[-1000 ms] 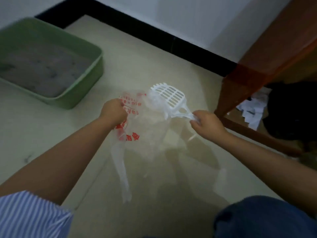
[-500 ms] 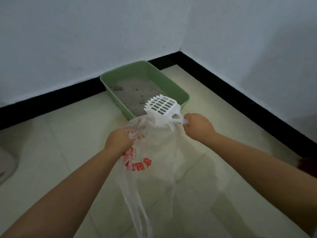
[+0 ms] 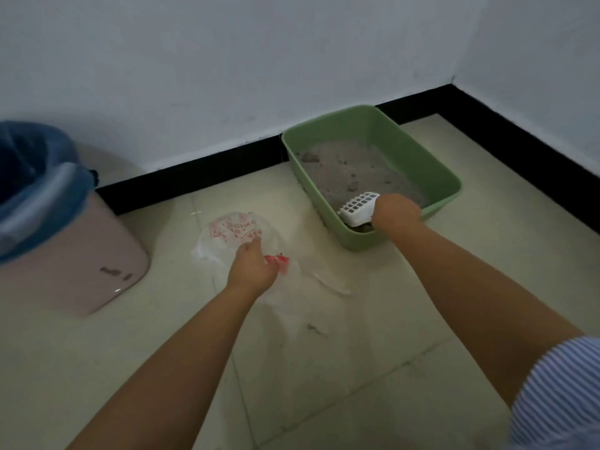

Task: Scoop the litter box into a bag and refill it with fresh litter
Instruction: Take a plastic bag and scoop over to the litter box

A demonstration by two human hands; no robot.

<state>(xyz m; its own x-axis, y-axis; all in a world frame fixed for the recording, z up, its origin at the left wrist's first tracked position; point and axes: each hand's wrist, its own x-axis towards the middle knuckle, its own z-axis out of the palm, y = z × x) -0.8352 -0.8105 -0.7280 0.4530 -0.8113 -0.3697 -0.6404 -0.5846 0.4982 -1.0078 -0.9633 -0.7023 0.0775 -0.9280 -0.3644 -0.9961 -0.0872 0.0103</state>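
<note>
**Scoop's in the box, bag's on the floor**

So the right hand is curled around the handle of the white slotted scoop, and the scoop head sits down inside the near corner of the green litter box, low against the grey litter. There's a dark clump right under the scoop, touching it as far as I can tell. A few more lumps sit further back in the litter, beyond the right hand.

The left hand is well apart from the right one, off to its left and a bit nearer the person. It's pinching the clear plastic bag with the red print, and the bag is crumpled on the tiled floor, spreading out ahead of and under that hand. The bag is near the box but not touching it.

Way off to the left of the left hand there's a pink bin with a blue liner, up against the wall. A striped sleeve shows on the right arm.
</note>
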